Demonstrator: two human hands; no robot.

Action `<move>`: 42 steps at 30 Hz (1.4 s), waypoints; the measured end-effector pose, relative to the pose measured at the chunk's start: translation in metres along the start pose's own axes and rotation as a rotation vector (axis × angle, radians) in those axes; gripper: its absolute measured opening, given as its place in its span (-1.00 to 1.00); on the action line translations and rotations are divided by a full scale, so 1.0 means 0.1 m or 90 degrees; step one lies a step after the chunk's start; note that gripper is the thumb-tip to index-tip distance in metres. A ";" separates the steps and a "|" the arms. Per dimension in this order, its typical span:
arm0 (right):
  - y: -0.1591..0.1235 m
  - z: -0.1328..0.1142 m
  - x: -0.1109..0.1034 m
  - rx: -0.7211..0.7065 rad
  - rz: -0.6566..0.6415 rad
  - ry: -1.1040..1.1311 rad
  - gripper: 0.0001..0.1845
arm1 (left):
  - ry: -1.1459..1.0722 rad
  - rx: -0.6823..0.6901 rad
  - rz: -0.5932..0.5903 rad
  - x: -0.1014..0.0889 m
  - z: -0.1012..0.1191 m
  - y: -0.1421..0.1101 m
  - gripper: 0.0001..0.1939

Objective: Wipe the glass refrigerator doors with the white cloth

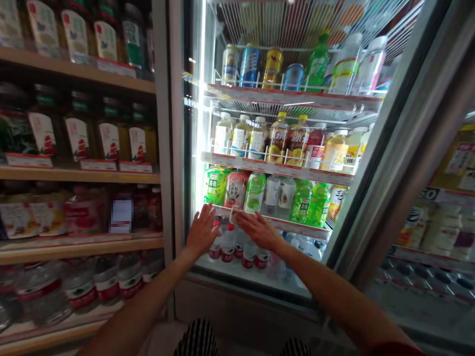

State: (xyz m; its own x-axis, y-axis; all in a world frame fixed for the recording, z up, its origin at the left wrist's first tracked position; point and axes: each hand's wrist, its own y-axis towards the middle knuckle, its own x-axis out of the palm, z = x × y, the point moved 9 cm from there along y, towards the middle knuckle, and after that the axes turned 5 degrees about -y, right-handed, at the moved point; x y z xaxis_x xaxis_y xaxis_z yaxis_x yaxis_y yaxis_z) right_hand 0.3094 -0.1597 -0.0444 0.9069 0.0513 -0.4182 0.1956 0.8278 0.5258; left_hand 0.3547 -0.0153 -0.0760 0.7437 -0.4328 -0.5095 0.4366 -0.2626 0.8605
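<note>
My left hand point(201, 230) is open, its fingers spread and pointing up at the left end of the third shelf's front strip point(293, 226) in the lit fridge. Just above its fingertips stands a green tea bottle point(215, 184). My right hand point(258, 230) reaches to the same strip, fingers stretched leftward and close together over a small pale cloth-like piece point(234, 213); its exact kind is too blurred to make out. A red-orange bottle point(236, 188) and a green bottle point(255, 192) stand behind the strip. Red-capped water bottles point(227, 243) sit lower, between my hands.
Cans point(249, 65) and bottles fill the upper fridge shelves behind low wire guards. The fridge door point(408, 163) stands open at the right. On the left, a wooden rack point(74, 173) holds rows of bottles. Another drinks case is at the far right.
</note>
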 end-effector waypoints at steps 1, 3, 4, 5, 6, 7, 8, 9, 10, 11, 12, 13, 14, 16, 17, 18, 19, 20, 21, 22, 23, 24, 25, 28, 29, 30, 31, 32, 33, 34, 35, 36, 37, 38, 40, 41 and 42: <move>0.13 0.08 0.00 0.046 0.007 -0.004 -0.47 | -0.002 -0.020 0.005 -0.02 -0.09 -0.02 -0.42; 0.39 0.29 0.00 0.156 0.026 -0.015 -0.46 | -0.004 -0.056 0.024 -0.06 -0.28 -0.07 -0.39; 0.49 0.34 0.01 0.192 0.032 -0.016 -0.45 | -0.004 -0.070 0.033 -0.08 -0.36 -0.10 -0.38; 0.56 0.32 0.05 0.202 0.033 -0.010 -0.45 | -0.003 -0.080 0.041 -0.09 -0.44 -0.13 -0.38; 0.62 0.23 0.11 0.183 0.028 0.003 -0.45 | 0.000 -0.087 0.044 -0.11 -0.51 -0.17 -0.37; 0.65 0.07 0.19 0.141 0.015 0.021 -0.44 | 0.004 -0.092 0.044 -0.12 -0.58 -0.21 -0.37; 0.67 -0.12 0.29 0.086 0.000 0.039 -0.44 | 0.009 -0.096 0.040 -0.13 -0.65 -0.26 -0.37; 0.68 -0.31 0.38 0.031 -0.017 0.054 -0.45 | 0.014 -0.101 0.034 -0.15 -0.71 -0.30 -0.37; 0.72 -0.45 0.45 -0.010 -0.029 0.064 -0.45 | 0.020 -0.106 0.029 -0.16 -0.78 -0.34 -0.37; 0.78 -0.53 0.50 -0.030 -0.033 0.068 -0.46 | 0.024 -0.113 0.025 -0.19 -0.85 -0.38 -0.37; 0.88 -0.54 0.52 -0.027 -0.030 0.068 -0.47 | 0.026 -0.122 0.024 -0.21 -0.92 -0.42 -0.37; 1.01 -0.50 0.53 -0.003 -0.022 0.066 -0.47 | 0.026 -0.133 0.029 -0.24 -0.98 -0.44 -0.37; 1.15 -0.42 0.53 0.037 -0.012 0.062 -0.47 | 0.025 -0.144 0.036 -0.27 -1.04 -0.46 -0.37; 1.38 -0.31 0.54 0.112 0.002 0.059 -0.45 | 0.021 -0.159 0.049 -0.33 -1.12 -0.49 -0.36; 1.43 -0.34 0.57 0.123 0.000 0.061 -0.44 | 0.020 -0.161 0.051 -0.34 -1.14 -0.50 -0.36; 1.43 -0.44 0.62 0.111 -0.008 0.064 -0.44 | 0.020 -0.159 0.051 -0.35 -1.15 -0.51 -0.36; 1.39 -0.61 0.68 0.074 -0.020 0.069 -0.44 | 0.023 -0.156 0.051 -0.37 -1.15 -0.52 -0.36; 1.31 -0.81 0.74 0.023 -0.033 0.072 -0.45 | 0.026 -0.151 0.049 -0.37 -1.15 -0.53 -0.36; 1.20 -1.00 0.80 -0.028 -0.041 0.069 -0.48 | 0.030 -0.146 0.046 -0.38 -1.15 -0.54 -0.37; 1.09 -1.14 0.83 -0.068 -0.039 0.062 -0.51 | 0.034 -0.142 0.043 -0.39 -1.15 -0.55 -0.37; 1.00 -1.20 0.84 -0.092 -0.033 0.054 -0.53 | 0.038 -0.142 0.041 -0.39 -1.15 -0.57 -0.37; 0.95 -1.18 0.82 -0.097 -0.023 0.047 -0.53 | 0.041 -0.143 0.038 -0.40 -1.14 -0.58 -0.38; 0.95 -1.07 0.78 -0.083 -0.012 0.042 -0.52 | 0.044 -0.146 0.034 -0.40 -1.14 -0.58 -0.38; 1.08 -0.46 0.55 0.028 0.015 0.034 -0.47 | 0.044 -0.154 0.024 -0.36 -1.08 -0.54 -0.38; 1.10 -0.25 0.47 0.076 0.024 0.030 -0.46 | 0.040 -0.153 0.020 -0.34 -1.04 -0.52 -0.38; 1.08 -0.10 0.39 0.117 0.035 0.026 -0.45 | 0.034 -0.150 0.017 -0.32 -0.99 -0.49 -0.38; 1.02 -0.03 0.32 0.138 0.041 0.023 -0.45 | 0.028 -0.145 0.015 -0.30 -0.93 -0.45 -0.39; 0.93 -0.02 0.28 0.136 0.043 0.022 -0.45 | 0.020 -0.139 0.014 -0.29 -0.87 -0.42 -0.39; 0.81 -0.08 0.26 0.113 0.039 0.025 -0.45 | 0.012 -0.129 0.013 -0.27 -0.80 -0.38 -0.40; 0.68 -0.18 0.25 0.070 0.031 0.032 -0.45 | 0.004 -0.118 0.011 -0.26 -0.72 -0.33 -0.40; 0.55 -0.27 0.24 0.026 0.020 0.041 -0.45 | -0.003 -0.107 0.010 -0.26 -0.64 -0.29 -0.40; 0.43 -0.30 0.22 -0.003 0.010 0.048 -0.44 | -0.009 -0.097 0.010 -0.25 -0.57 -0.24 -0.39; 0.34 -0.27 0.19 -0.007 0.005 0.052 -0.43 | -0.015 -0.088 0.009 -0.25 -0.49 -0.19 -0.39; 0.29 -0.16 0.13 0.019 0.005 0.048 -0.42 | -0.020 -0.081 0.008 -0.25 -0.41 -0.14 -0.38; 0.21 0.23 -0.02 0.141 0.019 0.013 -0.42 | -0.029 -0.069 0.006 -0.23 -0.23 -0.05 -0.38; 0.15 0.43 -0.10 0.212 0.032 -0.013 -0.43 | -0.033 -0.060 0.004 -0.22 -0.13 0.00 -0.39; 0.08 0.57 -0.18 0.262 0.043 -0.038 -0.43 | -0.038 -0.050 0.001 -0.20 -0.03 0.05 -0.39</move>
State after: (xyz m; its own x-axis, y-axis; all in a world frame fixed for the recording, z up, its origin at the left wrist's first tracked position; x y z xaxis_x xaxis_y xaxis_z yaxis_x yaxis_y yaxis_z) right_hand 0.3160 -0.1857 0.0092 0.9402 0.0554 -0.3360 0.2574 0.5305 0.8077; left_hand 0.3432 -0.0055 -0.0618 0.7138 -0.4849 -0.5053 0.4751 -0.1948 0.8581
